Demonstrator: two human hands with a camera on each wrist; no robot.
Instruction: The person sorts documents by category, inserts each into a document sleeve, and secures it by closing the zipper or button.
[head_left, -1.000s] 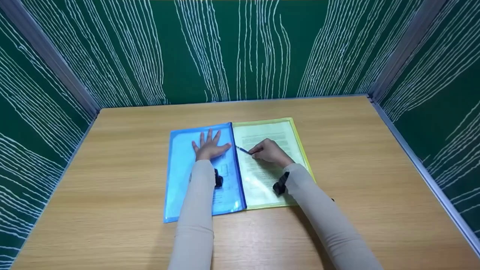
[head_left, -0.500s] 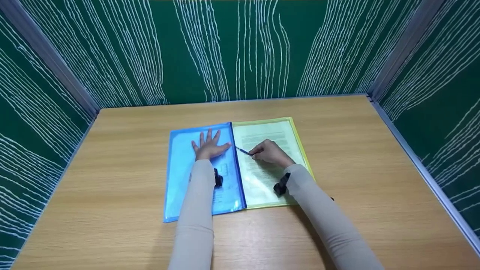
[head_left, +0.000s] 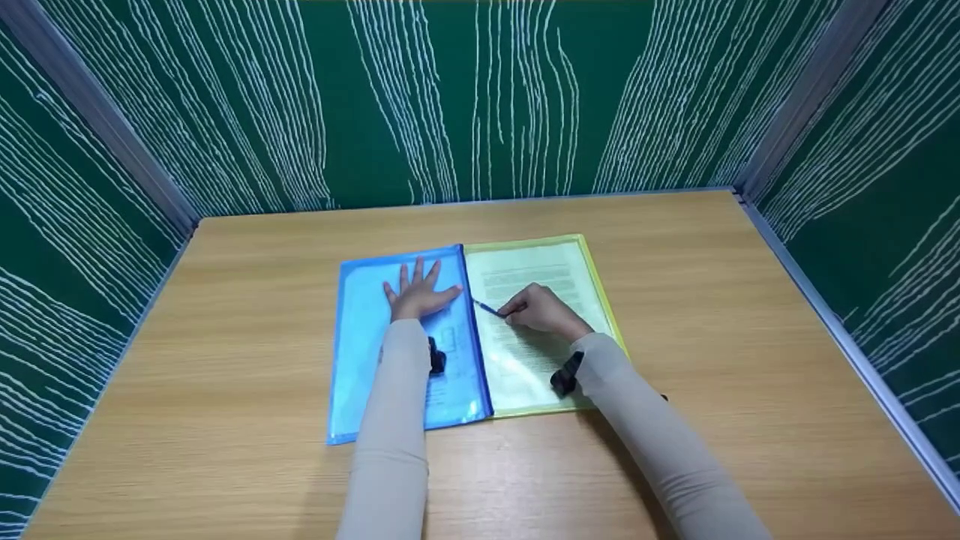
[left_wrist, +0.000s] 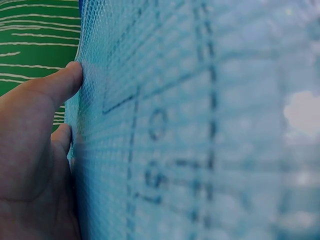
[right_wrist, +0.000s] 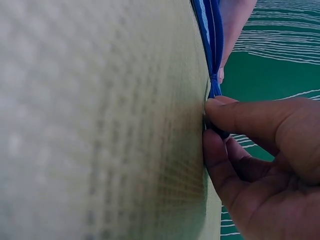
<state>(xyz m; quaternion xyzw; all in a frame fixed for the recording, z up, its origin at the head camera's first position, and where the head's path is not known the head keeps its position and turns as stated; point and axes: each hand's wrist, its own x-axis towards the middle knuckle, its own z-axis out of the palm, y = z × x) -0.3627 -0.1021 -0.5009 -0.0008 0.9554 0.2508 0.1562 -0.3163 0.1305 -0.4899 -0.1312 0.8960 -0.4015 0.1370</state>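
A blue zip document folder (head_left: 450, 375) with printed paper inside lies on the table. My left hand (head_left: 420, 298) rests on it with fingers spread, and in the left wrist view its thumb (left_wrist: 65, 82) lies along the blue mesh. My right hand (head_left: 546, 309) pinches the dark blue zipper pull (head_left: 489, 308) between thumb and fingertips. In the right wrist view the pull's strap runs from the slider on the blue zipper (right_wrist: 214, 42) into the fingers of the right hand (right_wrist: 270, 145). The folded-in fingers hide the pull's end.
A yellow-edged document folder (head_left: 525, 382) with a printed sheet lies right of the blue one, under my right hand. Both are on a wooden table (head_left: 262, 337). Green walls (head_left: 525, 97) with white wavy lines stand at the back and sides.
My right hand has moved slightly toward me along the blue folder's zipper edge, bringing the zipper pull with it. The left hand has stayed in place.
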